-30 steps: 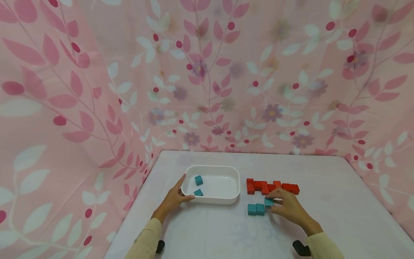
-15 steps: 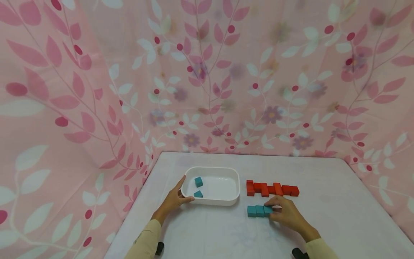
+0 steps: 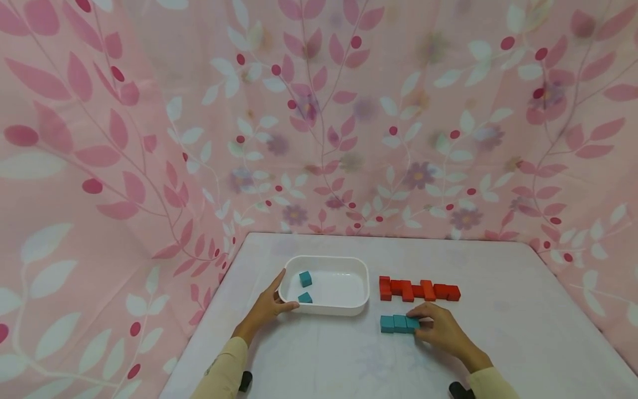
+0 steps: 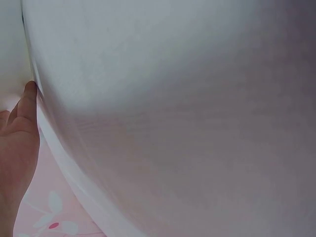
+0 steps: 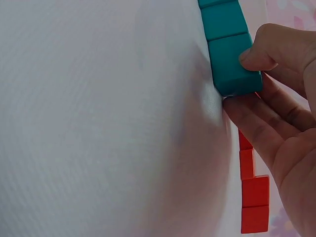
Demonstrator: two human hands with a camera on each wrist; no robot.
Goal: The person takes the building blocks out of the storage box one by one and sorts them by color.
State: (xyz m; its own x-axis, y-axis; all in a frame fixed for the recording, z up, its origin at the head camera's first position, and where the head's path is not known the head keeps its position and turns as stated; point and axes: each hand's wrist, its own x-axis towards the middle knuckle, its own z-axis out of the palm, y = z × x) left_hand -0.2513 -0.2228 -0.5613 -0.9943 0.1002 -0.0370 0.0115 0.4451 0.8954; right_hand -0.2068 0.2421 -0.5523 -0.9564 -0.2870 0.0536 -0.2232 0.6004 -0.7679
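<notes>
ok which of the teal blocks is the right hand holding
The right-end teal block in the row of three: the right hand pinches it. The row's other two and the two teal blocks in the white tray are outside its grip.

No text, label, brand, number or sign can be read in any of the views.
</notes>
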